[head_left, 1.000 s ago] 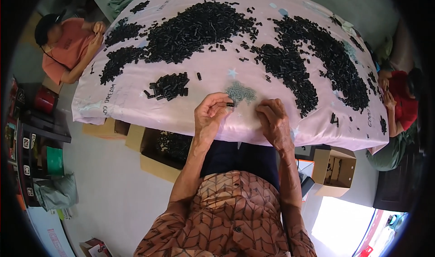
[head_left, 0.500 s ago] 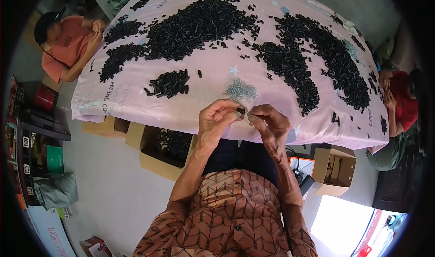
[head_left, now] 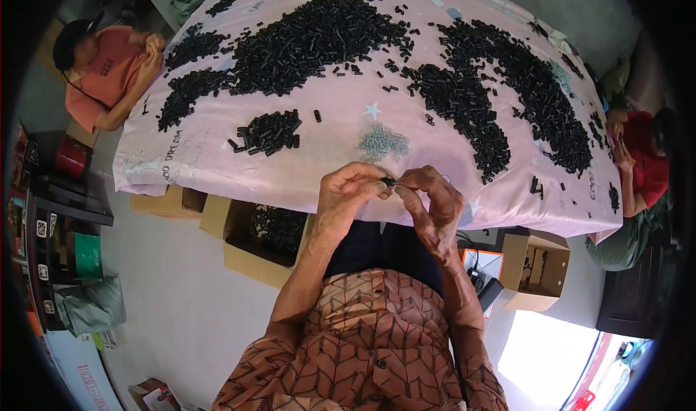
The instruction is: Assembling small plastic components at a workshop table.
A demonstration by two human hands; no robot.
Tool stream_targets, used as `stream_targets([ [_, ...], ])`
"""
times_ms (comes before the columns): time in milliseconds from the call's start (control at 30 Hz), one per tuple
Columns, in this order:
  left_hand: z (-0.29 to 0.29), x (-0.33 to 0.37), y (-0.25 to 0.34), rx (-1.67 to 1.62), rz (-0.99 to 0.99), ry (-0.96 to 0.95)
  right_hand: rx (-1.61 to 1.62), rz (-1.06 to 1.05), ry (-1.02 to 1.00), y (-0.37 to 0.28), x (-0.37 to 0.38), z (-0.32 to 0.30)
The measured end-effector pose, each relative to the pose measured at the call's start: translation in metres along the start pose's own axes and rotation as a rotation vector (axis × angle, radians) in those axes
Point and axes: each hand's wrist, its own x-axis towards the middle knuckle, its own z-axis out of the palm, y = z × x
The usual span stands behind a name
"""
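Note:
My left hand (head_left: 349,197) pinches a small black tubular piece (head_left: 388,182) between thumb and fingers, just above the near edge of the table. My right hand (head_left: 435,206) meets it from the other side, its thumb and forefinger pressed together at the end of that piece. What the right fingertips hold is too small to make out. Just beyond both hands lies a little pile of clear, silvery small parts (head_left: 383,143) on the pink cloth (head_left: 341,183). To the left of it sits a small heap of black pieces (head_left: 268,133).
A large heap of black pieces (head_left: 312,45) covers the far left of the table, with more heaps (head_left: 464,110) on the right. One person (head_left: 109,74) sits at the left end, another (head_left: 645,161) at the right. Cardboard boxes (head_left: 250,262) stand below the near edge.
The black piece has turned slightly in my left fingers, and my right fingertips have come up against its end. Both arms stay nearly in place.

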Motion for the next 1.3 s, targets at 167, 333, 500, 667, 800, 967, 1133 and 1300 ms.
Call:
stream_targets([
  [167, 0.005, -0.001, 0.002, 0.086, -0.007, -0.002, -0.073, -0.038, -0.004, -0.001, -0.002, 0.0],
  [333, 0.001, -0.001, -0.005, -0.089, -0.053, 0.021, -0.128, -0.042, -0.068, -0.009, -0.004, 0.007],
  [500, -0.013, 0.0, -0.002, -0.222, -0.009, 0.053, -0.165, 0.12, 0.014, 0.015, 0.013, -0.009],
  [667, -0.023, 0.006, -0.002, -0.243, 0.034, 0.095, -0.61, -0.104, 0.15, 0.078, 0.055, -0.039],
  [800, -0.019, 0.003, -0.001, -0.212, 0.031, 0.121, -0.889, -0.078, -0.014, 0.08, 0.072, -0.029],
  [967, -0.018, 0.004, 0.0, -0.188, 0.032, 0.143, -1.046, -0.065, -0.097, 0.083, 0.072, -0.028],
  [1133, -0.02, 0.004, -0.003, -0.167, 0.021, 0.116, -0.98, 0.019, -0.061, 0.081, 0.066, -0.036],
  [1300, -0.021, 0.005, -0.004, -0.176, 0.028, 0.108, -0.921, 0.009, 0.014, 0.076, 0.059, -0.036],
])
